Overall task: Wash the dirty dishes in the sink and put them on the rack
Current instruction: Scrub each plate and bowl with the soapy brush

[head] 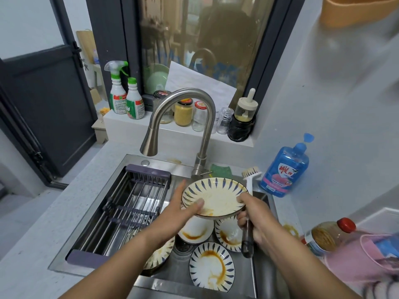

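Now the left hand (179, 209) pinches the plate (216, 195) tilted over the sink (264, 266), at three o'clock from the rack (133, 203), probably so the right hand (258, 219), gripping the brush (250, 182), can scrub it.

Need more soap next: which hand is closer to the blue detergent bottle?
Right. The right hand, gripping the brush, is below-left of the blue detergent bottle; the left hand holds the plate's left rim, farther away.

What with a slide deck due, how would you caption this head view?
The left hand holds a striped plate over the sink, the right hand grips a brush; stained plates lie below.
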